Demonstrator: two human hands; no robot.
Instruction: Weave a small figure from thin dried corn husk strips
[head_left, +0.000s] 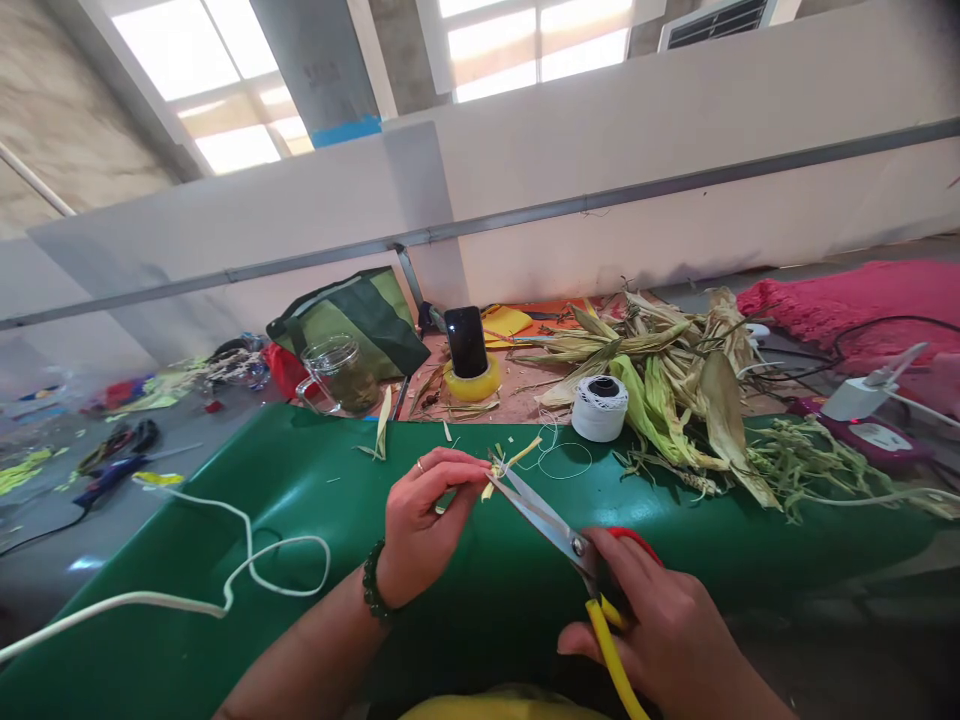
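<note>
My left hand, with a ring and a dark bead bracelet, pinches a small piece of husk between thumb and fingertips. My right hand grips scissors with yellow and red handles. Their blades point up and left, slightly apart, with the tips at the husk piece beside my left fingertips. A white spool of thread stands beyond the scissors, and loose thread curls beside it. A heap of dried and green corn husks lies at the right. Small husk scraps are scattered on the green mat.
Behind the mat, a phone leans upright on a yellow tape roll. A glass mug stands at the left back. White cable loops over the mat's left part. At the right are a charger and pink cloth.
</note>
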